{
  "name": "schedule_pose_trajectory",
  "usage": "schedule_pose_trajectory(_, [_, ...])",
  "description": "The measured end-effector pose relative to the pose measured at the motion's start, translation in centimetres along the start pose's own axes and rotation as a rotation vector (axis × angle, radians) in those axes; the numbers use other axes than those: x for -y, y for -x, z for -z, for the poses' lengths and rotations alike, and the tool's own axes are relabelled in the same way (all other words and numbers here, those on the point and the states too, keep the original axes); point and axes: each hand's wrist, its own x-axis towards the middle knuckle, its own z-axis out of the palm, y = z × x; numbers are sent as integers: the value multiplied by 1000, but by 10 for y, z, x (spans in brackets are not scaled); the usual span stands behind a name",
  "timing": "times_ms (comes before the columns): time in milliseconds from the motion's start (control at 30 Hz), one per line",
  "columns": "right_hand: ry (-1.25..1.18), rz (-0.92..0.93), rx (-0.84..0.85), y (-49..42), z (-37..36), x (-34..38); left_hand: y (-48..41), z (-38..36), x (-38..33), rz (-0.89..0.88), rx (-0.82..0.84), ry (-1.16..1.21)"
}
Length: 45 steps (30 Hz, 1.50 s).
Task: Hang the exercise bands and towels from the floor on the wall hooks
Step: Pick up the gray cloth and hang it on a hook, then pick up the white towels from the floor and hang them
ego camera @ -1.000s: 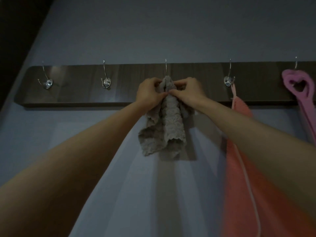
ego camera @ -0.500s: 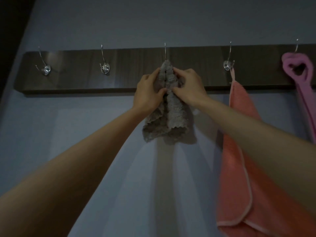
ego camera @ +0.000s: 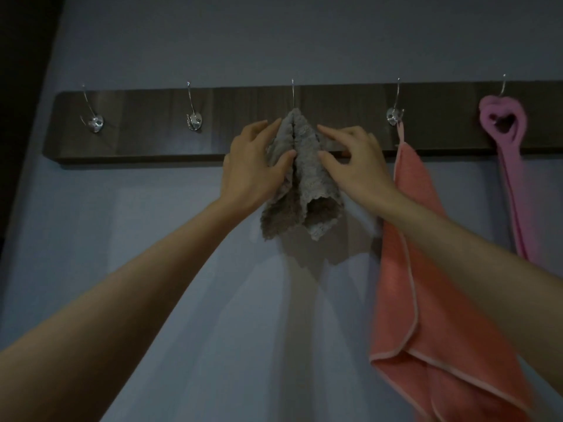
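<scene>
Left of the grey towel [ego camera: 300,175], two bare hooks [ego camera: 194,119] leave the rack [ego camera: 146,129] open. Right of it, an orange towel [ego camera: 408,226] hangs close (pink band [ego camera: 504,129] beyond), narrowing the way.

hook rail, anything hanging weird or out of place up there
Nothing looks damaged. The grey towel is bunched on the middle hook, with both hands, left hand and right hand, open beside it. The coral towel hangs by one corner, so it drapes lopsided. Two hooks on the left are bare.

Coral towel [ego camera: 405,269] behind right forearm
</scene>
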Motion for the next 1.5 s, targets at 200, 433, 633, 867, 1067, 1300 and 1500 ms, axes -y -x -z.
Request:
schedule_pose_trajectory(200, [-29, 19, 30, 35, 29, 20, 35, 28, -24, -4, 14, -20])
schedule_pose_trajectory(433, [24, 95, 110, 110, 74, 38, 111, 69, -67, 40, 84, -240])
schedule_pose_trajectory(633, [99, 124, 254, 206, 118, 57, 211, 90, -116, 86, 242, -417])
schedule_pose_trajectory(867, [86, 86, 401, 310, 152, 82, 313, 119, -164, 101, 449, -513])
schedule_pose_trajectory(1067, [15, 13, 532, 407, 160, 110, 405, 158, -170, 165, 608, -517])
schedule_pose_trajectory(1300, [-25, -115, 704, 509, 131, 153, 517, 192, -139, 301, 781, -453])
schedule_pose_trajectory(1500, [-24, -218, 874, 606, 87, 193, 608, 210, -86, 387, 922, -387])
